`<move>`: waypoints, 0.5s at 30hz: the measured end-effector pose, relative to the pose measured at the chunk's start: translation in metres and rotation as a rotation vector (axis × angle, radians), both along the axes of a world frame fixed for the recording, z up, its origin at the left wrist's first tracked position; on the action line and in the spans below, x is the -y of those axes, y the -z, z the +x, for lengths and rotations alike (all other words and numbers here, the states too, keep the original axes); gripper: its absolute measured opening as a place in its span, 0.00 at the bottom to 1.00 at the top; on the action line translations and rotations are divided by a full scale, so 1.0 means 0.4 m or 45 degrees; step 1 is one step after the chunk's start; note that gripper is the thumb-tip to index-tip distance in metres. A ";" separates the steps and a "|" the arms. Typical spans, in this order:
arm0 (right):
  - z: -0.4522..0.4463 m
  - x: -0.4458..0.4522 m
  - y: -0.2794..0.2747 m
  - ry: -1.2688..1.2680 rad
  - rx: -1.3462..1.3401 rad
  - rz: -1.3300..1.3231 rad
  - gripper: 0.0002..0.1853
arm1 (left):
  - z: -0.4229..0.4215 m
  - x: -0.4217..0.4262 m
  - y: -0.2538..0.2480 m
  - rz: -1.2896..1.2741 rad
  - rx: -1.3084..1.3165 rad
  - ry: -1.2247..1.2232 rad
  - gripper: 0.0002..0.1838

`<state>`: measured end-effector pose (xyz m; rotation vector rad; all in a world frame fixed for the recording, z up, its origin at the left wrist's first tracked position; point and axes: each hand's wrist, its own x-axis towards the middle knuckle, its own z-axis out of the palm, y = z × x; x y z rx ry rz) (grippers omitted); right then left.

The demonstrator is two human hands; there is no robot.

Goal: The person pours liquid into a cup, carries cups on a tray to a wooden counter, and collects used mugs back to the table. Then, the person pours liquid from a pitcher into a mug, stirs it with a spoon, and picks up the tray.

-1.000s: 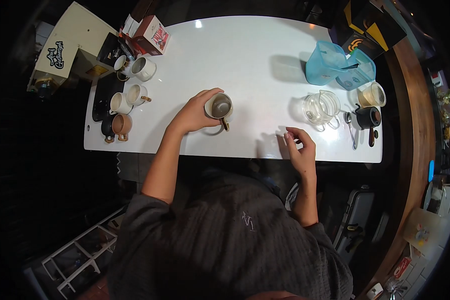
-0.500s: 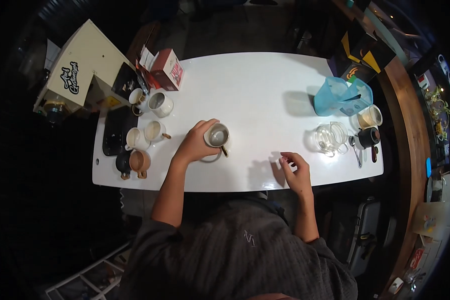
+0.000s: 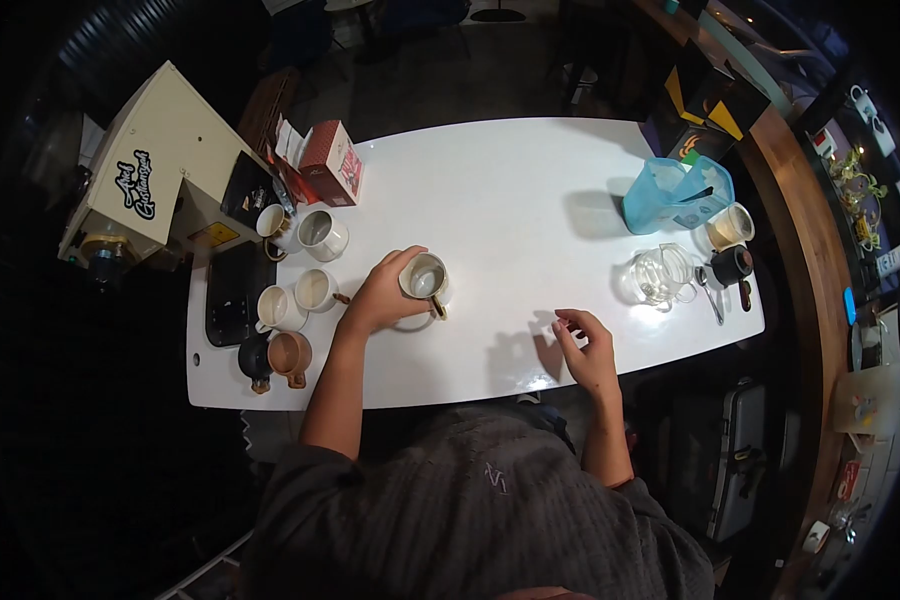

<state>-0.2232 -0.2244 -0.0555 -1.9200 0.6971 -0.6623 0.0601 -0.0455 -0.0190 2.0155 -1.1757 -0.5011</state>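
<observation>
My left hand wraps round the side of a pale mug with a brownish handle, near the middle of the white table. Looking down into the mug, I see a grey inside with no clear contents. Whether its base touches the table is hard to tell. My right hand hovers over the front part of the table, fingers loosely curled and thumb a little apart, with nothing visible in it. Nearest to that hand is a clear glass jug, off to the right.
At the left stand several cups, including a white mug, a brown cup and a black cup, beside a cream machine. A red box is behind them. A blue container and a spoon are at the right.
The camera view has tilted slightly. My left hand has shifted a little to the left with the mug, which now appears more tilted. My right hand stays nearly in place.
</observation>
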 end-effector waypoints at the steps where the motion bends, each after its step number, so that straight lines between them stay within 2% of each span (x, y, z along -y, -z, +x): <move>1: -0.004 0.001 0.000 0.012 -0.005 0.001 0.10 | 0.004 0.007 0.004 -0.004 -0.003 0.008 0.41; 7: -0.039 0.029 0.004 0.059 -0.022 -0.012 0.11 | 0.012 0.020 0.021 0.042 -0.138 0.043 0.43; 10: -0.054 0.048 0.009 0.046 -0.043 -0.033 0.11 | -0.018 -0.017 0.049 -0.005 -0.312 -0.092 0.42; 12: -0.058 0.068 0.009 0.029 -0.069 -0.001 0.11 | -0.051 -0.057 0.095 0.375 0.211 -0.401 0.39; 13: -0.062 0.074 0.015 0.023 -0.090 0.032 0.11 | -0.066 -0.063 0.107 0.396 0.201 -0.413 0.39; 15: -0.067 0.101 0.051 -0.017 -0.087 0.067 0.11 | -0.123 -0.075 0.116 0.380 -0.418 -0.365 0.35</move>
